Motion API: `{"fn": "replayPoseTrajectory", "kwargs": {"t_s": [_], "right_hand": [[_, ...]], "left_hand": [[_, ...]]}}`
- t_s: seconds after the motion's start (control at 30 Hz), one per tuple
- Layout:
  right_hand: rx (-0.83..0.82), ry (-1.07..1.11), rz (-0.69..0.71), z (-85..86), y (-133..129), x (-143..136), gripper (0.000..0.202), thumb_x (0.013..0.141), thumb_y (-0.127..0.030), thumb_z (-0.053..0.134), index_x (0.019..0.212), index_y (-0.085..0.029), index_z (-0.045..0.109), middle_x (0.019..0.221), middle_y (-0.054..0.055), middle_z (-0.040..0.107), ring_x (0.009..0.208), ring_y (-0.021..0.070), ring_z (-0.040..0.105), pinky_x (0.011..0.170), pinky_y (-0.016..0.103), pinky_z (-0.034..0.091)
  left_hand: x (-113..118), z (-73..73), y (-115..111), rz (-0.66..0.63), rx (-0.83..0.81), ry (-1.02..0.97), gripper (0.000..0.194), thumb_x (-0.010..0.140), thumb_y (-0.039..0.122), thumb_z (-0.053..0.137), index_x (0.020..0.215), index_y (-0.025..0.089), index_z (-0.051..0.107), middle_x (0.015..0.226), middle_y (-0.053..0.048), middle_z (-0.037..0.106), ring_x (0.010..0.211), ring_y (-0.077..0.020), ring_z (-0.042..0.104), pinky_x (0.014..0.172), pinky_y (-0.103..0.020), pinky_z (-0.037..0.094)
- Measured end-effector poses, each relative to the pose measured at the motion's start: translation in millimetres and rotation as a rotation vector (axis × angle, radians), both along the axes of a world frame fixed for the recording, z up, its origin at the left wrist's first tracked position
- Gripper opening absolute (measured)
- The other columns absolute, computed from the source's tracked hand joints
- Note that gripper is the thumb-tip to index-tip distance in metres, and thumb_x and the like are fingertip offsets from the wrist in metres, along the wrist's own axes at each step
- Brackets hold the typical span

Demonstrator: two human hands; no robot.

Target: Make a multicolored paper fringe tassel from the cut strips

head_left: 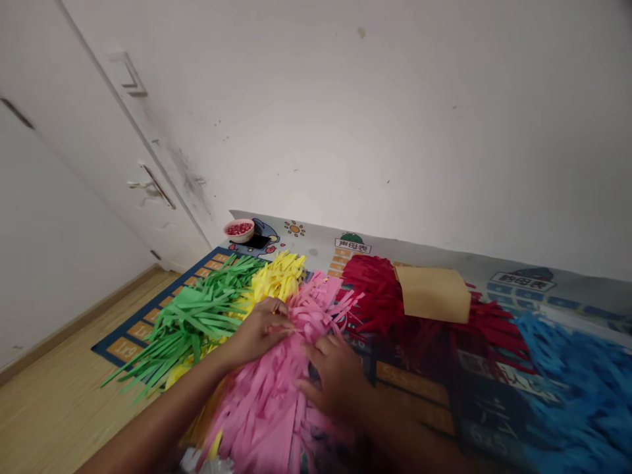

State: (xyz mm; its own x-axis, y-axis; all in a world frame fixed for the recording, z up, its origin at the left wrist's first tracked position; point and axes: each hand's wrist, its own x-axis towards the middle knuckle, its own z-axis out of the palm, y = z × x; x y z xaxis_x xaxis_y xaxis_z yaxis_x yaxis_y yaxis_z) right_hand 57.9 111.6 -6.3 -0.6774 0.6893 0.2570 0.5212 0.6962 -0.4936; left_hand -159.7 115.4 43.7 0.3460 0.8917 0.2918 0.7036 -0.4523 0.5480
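Note:
A long heap of pink paper strips [266, 408] lies in front of me. My left hand [261, 329] is at the upper left of the heap, its fingers pinched together on pink strips; a ring shows on one finger. Over the heap's right side is my right hand [333, 375], its fingers apart and touching the strips. Yellow strips [279, 276] and green strips [197, 309] lie to the left of the pink ones. Red strips [372, 293] are on the right, with a tan piece of paper [434, 294] on top of them.
Blue strips [587, 388] spread at the far right. A small bowl of red bits [239, 230] stands at the back beside a dark phone-like object [257, 241]. The printed mat [126, 349] meets a white wall; a door with a handle [153, 186] is at left.

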Motion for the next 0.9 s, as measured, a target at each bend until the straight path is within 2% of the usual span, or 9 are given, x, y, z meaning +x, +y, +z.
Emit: {"fn": "replayPoseTrajectory", "kwargs": {"t_s": [0.07, 0.17, 0.27, 0.37, 0.53, 0.63, 0.77, 0.83, 0.9], "right_hand": [[-0.016, 0.012, 0.011, 3.5, -3, -3, 0.046, 0.075, -0.05, 0.07, 0.107, -0.017, 0.064, 0.093, 0.011, 0.064, 0.089, 0.0293, 0.056, 0.083, 0.044, 0.044], [-0.084, 0.21, -0.067, 8.4, -8, -2, 0.027, 0.075, -0.037, 0.069, 0.093, -0.018, 0.062, 0.092, 0.008, 0.063, 0.089, 0.0257, 0.056, 0.082, 0.039, 0.044], [-0.232, 0.292, -0.09, 12.7, -8, 0, 0.038, 0.075, -0.03, 0.068, 0.108, -0.015, 0.058, 0.098, 0.008, 0.065, 0.09, 0.0243, 0.059, 0.084, 0.037, 0.046], [-0.356, 0.168, 0.076, 15.6, -6, -4, 0.052, 0.078, -0.044, 0.069, 0.12, -0.015, 0.057, 0.102, 0.009, 0.067, 0.091, 0.0261, 0.063, 0.084, 0.038, 0.048], [-0.205, 0.02, 0.205, 13.9, -17, -26, 0.085, 0.074, -0.065, 0.065, 0.137, -0.011, 0.046, 0.135, 0.021, 0.051, 0.124, 0.0375, 0.045, 0.105, 0.05, 0.035], [-0.133, -0.038, 0.19, 12.3, -26, -33, 0.082, 0.073, -0.067, 0.062, 0.131, -0.01, 0.052, 0.13, 0.021, 0.055, 0.122, 0.0376, 0.046, 0.105, 0.052, 0.034], [0.036, 0.003, 0.165, 13.1, -27, -30, 0.071, 0.078, -0.064, 0.059, 0.127, -0.013, 0.056, 0.132, 0.019, 0.055, 0.126, 0.0351, 0.042, 0.109, 0.053, 0.028], [0.064, 0.014, 0.131, 10.7, -23, -30, 0.072, 0.081, -0.063, 0.057, 0.131, -0.011, 0.052, 0.135, 0.019, 0.052, 0.128, 0.0344, 0.041, 0.109, 0.053, 0.027], [0.023, -0.027, 0.106, 5.1, -18, -36, 0.076, 0.08, -0.065, 0.057, 0.129, -0.007, 0.054, 0.129, 0.023, 0.055, 0.122, 0.0372, 0.046, 0.106, 0.055, 0.029]], "left_hand": [[2, 1.2, -2, 0.045, 0.023, -0.017, 0.019, 0.088, 0.029, 0.057, 0.085, 0.021, 0.074, 0.091, -0.006, 0.06, 0.089, -0.0192, 0.056, 0.08, -0.032, 0.046], [3, 2.6, -6, 0.113, 0.054, -0.025, 0.02, 0.088, 0.029, 0.056, 0.082, 0.019, 0.072, 0.092, -0.006, 0.059, 0.09, -0.0196, 0.055, 0.081, -0.033, 0.045], [2, 6.0, -8, 0.13, 0.06, -0.051, 0.021, 0.087, 0.029, 0.054, 0.08, 0.019, 0.071, 0.09, -0.005, 0.058, 0.089, -0.019, 0.055, 0.079, -0.032, 0.045], [6, 10.7, -11, 0.213, 0.102, -0.068, 0.026, 0.089, 0.031, 0.05, 0.079, 0.017, 0.069, 0.09, -0.006, 0.057, 0.089, -0.0199, 0.055, 0.079, -0.034, 0.046], [30, 16.0, -23, 0.417, 0.155, 0.28, 0.027, 0.078, 0.04, 0.065, 0.096, 0.021, 0.069, 0.112, -0.011, 0.056, 0.107, -0.0311, 0.051, 0.09, -0.05, 0.04], [41, 13.0, -32, 0.505, 0.178, 0.491, 0.025, 0.07, 0.028, 0.071, 0.094, 0.022, 0.069, 0.116, -0.013, 0.058, 0.11, -0.0342, 0.051, 0.092, -0.054, 0.038], [39, 12.7, -36, 0.638, 0.329, 0.603, 0.012, 0.079, 0.023, 0.064, 0.086, 0.026, 0.072, 0.115, -0.01, 0.063, 0.111, -0.0335, 0.052, 0.096, -0.058, 0.031], [35, 25.3, -26, 0.692, 0.378, 0.622, 0.014, 0.084, 0.024, 0.06, 0.08, 0.026, 0.073, 0.11, -0.009, 0.066, 0.106, -0.032, 0.054, 0.095, -0.057, 0.031], [34, 50.0, -7, 0.715, 0.395, 0.63, 0.021, 0.088, 0.025, 0.054, 0.079, 0.024, 0.073, 0.103, -0.01, 0.068, 0.099, -0.0303, 0.057, 0.091, -0.053, 0.035]]}}
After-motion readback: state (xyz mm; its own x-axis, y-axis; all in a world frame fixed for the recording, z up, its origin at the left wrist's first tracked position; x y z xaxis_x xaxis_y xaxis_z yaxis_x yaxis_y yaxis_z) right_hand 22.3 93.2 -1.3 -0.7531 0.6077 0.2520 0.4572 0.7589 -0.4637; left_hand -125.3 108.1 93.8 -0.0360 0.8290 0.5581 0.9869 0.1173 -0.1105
